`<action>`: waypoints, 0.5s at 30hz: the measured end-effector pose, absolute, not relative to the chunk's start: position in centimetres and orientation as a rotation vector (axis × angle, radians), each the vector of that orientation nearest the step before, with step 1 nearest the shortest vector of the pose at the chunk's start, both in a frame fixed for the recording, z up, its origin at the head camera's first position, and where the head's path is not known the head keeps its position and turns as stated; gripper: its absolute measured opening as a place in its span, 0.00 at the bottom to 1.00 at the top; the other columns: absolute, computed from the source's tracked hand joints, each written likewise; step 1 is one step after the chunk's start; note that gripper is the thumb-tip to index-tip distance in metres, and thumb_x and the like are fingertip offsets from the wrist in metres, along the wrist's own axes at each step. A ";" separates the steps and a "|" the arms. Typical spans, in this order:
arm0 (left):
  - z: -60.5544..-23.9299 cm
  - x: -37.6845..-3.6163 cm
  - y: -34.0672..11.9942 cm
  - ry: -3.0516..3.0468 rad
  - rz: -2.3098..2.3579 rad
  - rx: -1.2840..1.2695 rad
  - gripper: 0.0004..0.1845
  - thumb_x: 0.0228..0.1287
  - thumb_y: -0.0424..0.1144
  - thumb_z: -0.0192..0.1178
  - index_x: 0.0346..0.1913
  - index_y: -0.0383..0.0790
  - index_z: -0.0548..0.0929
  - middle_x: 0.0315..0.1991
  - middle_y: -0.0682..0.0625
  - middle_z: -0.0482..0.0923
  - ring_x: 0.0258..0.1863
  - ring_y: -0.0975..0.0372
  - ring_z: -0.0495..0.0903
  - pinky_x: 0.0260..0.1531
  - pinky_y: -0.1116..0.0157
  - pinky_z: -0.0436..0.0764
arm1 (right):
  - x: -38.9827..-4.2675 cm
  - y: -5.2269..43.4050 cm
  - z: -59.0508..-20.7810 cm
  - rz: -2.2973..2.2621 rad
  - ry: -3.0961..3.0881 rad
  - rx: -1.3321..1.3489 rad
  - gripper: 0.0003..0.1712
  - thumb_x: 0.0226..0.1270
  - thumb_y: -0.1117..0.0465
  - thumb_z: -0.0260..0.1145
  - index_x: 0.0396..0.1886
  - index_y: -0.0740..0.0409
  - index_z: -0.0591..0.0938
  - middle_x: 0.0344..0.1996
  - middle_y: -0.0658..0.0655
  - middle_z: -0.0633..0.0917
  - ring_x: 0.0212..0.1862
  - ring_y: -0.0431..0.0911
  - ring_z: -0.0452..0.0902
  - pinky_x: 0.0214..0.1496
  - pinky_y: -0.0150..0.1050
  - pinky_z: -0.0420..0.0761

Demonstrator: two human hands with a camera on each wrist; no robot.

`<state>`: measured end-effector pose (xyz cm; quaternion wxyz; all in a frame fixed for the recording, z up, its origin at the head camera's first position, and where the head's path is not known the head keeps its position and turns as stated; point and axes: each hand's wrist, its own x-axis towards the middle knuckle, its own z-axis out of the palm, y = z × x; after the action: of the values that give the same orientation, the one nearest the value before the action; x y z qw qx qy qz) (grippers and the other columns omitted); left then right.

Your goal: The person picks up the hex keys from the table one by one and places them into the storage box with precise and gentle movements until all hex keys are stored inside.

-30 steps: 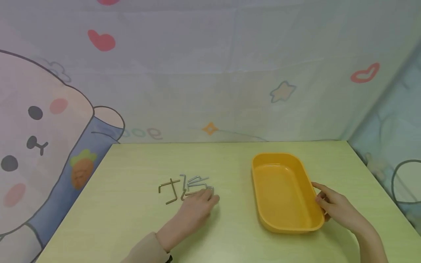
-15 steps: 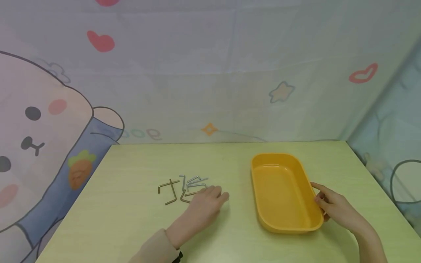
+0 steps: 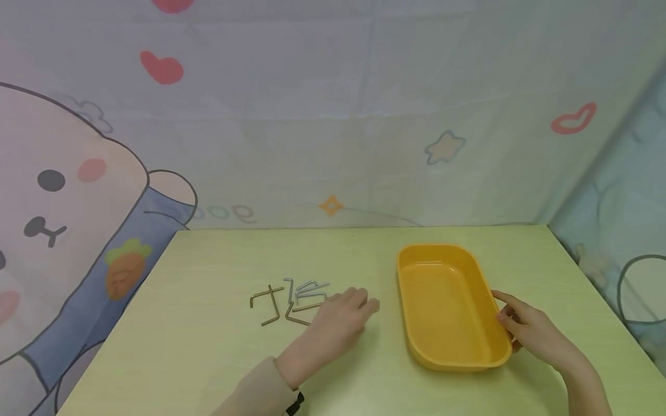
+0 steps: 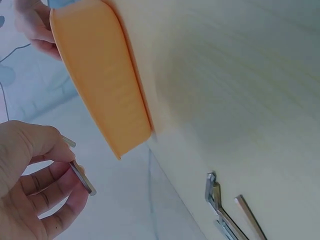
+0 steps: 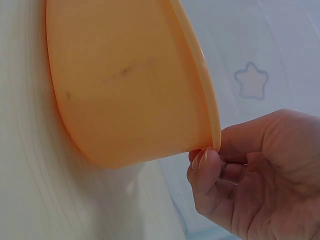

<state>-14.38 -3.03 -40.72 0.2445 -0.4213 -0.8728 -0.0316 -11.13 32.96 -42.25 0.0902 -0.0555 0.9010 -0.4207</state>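
An empty orange tray (image 3: 447,306) lies on the right half of the pale green table (image 3: 208,358). My right hand (image 3: 531,330) grips its near right rim, thumb on the edge (image 5: 207,160) and fingers curled beneath. Several metal hex keys (image 3: 291,300), silver and bronze, lie in a loose pile at the table's middle left. My left hand (image 3: 346,315) hovers between that pile and the tray. In the left wrist view it pinches one silver hex key (image 4: 80,175) between thumb and fingers, with the tray (image 4: 100,75) ahead and the pile (image 4: 225,210) behind.
A cartoon-print cloth (image 3: 333,115) hangs behind the table and down both sides. The table's far edge runs along the cloth, and its left edge slants toward me.
My left hand has moved right from the pile of hex keys toward the tray, lifting a key with it. The right hand and the tray have stayed put.
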 end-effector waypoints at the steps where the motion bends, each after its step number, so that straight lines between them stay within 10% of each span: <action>1: -40.6 -14.4 -2.9 -2.380 -0.082 -1.152 0.19 0.44 0.28 0.68 0.42 0.47 0.81 0.28 0.56 0.70 0.26 0.67 0.65 0.21 0.77 0.55 | -11.1 32.9 -42.3 -1.252 2.679 -0.165 0.30 0.76 0.61 0.49 0.71 0.71 0.56 0.38 0.61 0.77 0.26 0.37 0.72 0.26 0.35 0.80; 15: -39.5 -14.8 -0.7 -2.389 -0.060 -1.220 0.20 0.48 0.31 0.67 0.47 0.49 0.81 0.33 0.57 0.73 0.30 0.67 0.69 0.22 0.78 0.58 | -11.1 32.9 -42.3 -1.250 2.678 -0.153 0.30 0.76 0.61 0.49 0.71 0.70 0.56 0.38 0.61 0.76 0.27 0.36 0.72 0.26 0.35 0.80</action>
<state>-14.80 -0.71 -39.50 0.2271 -0.4427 -0.8672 -0.0216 -11.07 32.90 -42.29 0.0912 -0.0515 0.9012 -0.4206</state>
